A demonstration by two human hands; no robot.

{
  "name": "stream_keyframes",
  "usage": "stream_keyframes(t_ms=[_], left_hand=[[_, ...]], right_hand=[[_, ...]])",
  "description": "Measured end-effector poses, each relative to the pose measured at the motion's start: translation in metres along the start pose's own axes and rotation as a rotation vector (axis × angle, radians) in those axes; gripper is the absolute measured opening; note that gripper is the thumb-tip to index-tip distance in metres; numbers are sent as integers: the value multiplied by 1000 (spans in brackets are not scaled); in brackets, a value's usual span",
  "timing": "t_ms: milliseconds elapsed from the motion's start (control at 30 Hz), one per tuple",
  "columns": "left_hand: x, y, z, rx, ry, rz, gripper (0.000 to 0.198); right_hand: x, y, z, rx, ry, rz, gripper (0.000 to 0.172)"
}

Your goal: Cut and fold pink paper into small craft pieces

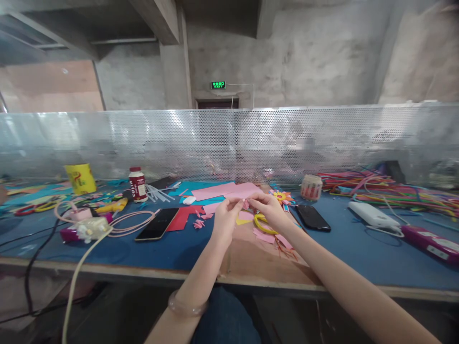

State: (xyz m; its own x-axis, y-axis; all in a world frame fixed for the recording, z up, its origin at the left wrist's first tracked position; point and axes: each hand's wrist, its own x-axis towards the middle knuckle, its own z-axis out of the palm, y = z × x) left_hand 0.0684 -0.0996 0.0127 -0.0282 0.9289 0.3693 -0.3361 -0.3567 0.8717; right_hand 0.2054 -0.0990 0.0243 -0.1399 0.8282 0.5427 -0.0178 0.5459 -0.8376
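Note:
My left hand (pixel 226 216) and my right hand (pixel 270 209) meet over the middle of the table. Both are closed in a pinch around a small piece of pink paper (pixel 246 204), mostly hidden by the fingers. Under my right hand lies a yellow loop handle (pixel 263 224), probably of scissors. Cut pink paper scraps (pixel 264 236) and a yellow scrap (pixel 244 218) are around it. Small folded pink pieces (pixel 199 223) sit to the left beside red paper (pixel 179 219). Behind my hands are pink sheets (pixel 211 191) and a colourful paper flower (pixel 280 196).
Two phones (pixel 158 224) (pixel 312 218) flank my arms. A Costa bottle (pixel 137 184), yellow roll (pixel 81 178), yellow glue gun (pixel 113 206) and cables (pixel 132 224) lie left. A jar (pixel 311 187), colourful pipe cleaners (pixel 376 188) and a purple power strip (pixel 430 243) are right. A perforated metal screen (pixel 161 143) stands behind.

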Motion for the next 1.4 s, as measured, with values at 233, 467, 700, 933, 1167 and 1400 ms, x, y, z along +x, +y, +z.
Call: stream_keyframes(t_ms=[233, 467, 700, 933, 1167, 1400], left_hand=[[-1, 2, 0, 36, 8, 30, 22], [-2, 2, 0, 24, 7, 23, 23], [-1, 2, 0, -5, -16, 8, 24], [0, 2, -1, 16, -9, -1, 24], [0, 2, -1, 30, -7, 31, 22], [-1, 3, -1, 75, 11, 52, 17]], right_hand=[[0, -2, 0, 12, 17, 26, 19], [-1, -5, 1, -22, 3, 4, 19], [-2, -7, 0, -70, -26, -23, 19], [-2, -7, 0, -92, -40, -62, 20], [-2, -6, -1, -104, -43, -78, 19], [-2, -6, 0, -120, -40, -81, 19]])
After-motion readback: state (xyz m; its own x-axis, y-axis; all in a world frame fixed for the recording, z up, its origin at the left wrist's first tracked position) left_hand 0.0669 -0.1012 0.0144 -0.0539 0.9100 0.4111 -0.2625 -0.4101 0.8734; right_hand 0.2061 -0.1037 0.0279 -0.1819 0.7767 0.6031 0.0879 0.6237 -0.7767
